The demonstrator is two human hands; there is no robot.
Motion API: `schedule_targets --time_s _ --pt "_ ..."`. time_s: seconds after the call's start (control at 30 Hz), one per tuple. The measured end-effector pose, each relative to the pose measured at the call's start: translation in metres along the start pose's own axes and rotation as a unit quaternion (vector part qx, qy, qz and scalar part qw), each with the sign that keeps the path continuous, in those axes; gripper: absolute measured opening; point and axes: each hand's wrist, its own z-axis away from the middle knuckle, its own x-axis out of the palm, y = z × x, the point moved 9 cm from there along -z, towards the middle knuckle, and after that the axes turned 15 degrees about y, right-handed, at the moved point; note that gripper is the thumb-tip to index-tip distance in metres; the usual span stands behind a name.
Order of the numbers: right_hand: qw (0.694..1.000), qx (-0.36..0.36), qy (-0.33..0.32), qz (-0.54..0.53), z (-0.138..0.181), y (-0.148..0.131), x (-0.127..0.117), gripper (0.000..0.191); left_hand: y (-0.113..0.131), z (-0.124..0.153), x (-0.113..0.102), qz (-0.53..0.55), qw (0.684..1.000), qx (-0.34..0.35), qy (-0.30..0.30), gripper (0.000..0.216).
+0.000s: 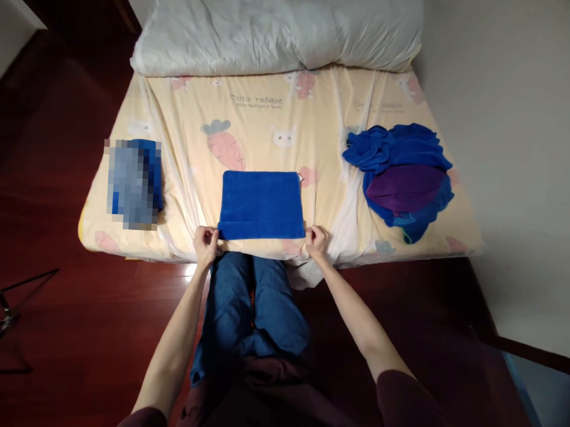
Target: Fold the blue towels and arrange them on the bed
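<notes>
A blue towel [262, 203] lies flat in a rectangle on the bed in front of me, with a small white tag at its far right corner. A narrow fold runs along its near edge. My left hand [206, 242] pinches the near left corner, and my right hand [316, 242] pinches the near right corner. Both hands are closed, with the fingertips partly hidden.
To the right lies a heap of crumpled blue cloths [407, 153] with a purple cloth [403, 186] among them. A blurred blue and grey pile [136, 183] sits at left. A rolled quilt [275, 31] spans the bed's [185, 106] back. A black stand [6, 317] is on the floor.
</notes>
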Motion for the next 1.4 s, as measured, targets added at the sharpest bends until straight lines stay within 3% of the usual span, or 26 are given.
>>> schedule_targets --time_s 0.2,0.5,0.7,0.8,0.9,0.97,1.07,1.23,1.4 --pt "1.000 -0.015 -0.014 -0.001 0.001 -0.004 0.005 0.049 -0.009 -0.001 0.004 0.000 0.999 -0.033 0.008 0.029" --pt "0.999 -0.012 -0.021 0.043 0.004 0.007 0.015 0.035 -0.010 -0.003 0.010 -0.040 0.999 -0.029 -0.023 0.025" --pt "0.998 -0.017 0.058 0.019 -0.011 -0.019 -0.005 0.031 0.020 -0.006 -0.016 -0.038 0.998 0.028 -0.027 0.021" --pt "0.997 -0.028 0.075 0.002 -0.016 -0.033 -0.013 0.024 0.038 0.000 -0.018 -0.026 0.993 0.081 -0.080 0.024" --pt "0.995 -0.090 -0.009 -0.034 -0.011 -0.053 -0.002 0.015 0.047 0.011 0.000 -0.044 0.970 0.158 -0.182 0.041" --pt "0.985 -0.136 -0.098 -0.046 -0.001 -0.063 0.011 0.031 0.044 0.017 0.014 -0.081 0.951 0.187 -0.232 0.055" --pt "0.970 -0.162 -0.183 -0.008 0.014 -0.058 0.023 0.046 0.032 0.016 0.028 -0.128 0.944 0.174 -0.248 0.069" --pt "0.968 -0.173 -0.183 0.023 0.023 -0.039 0.028 0.055 0.026 0.008 0.031 -0.134 0.954 0.161 -0.215 0.069" --pt "0.982 -0.147 -0.120 -0.010 0.018 -0.026 0.027 0.056 0.018 0.001 0.028 -0.104 0.971 0.138 -0.168 0.054"
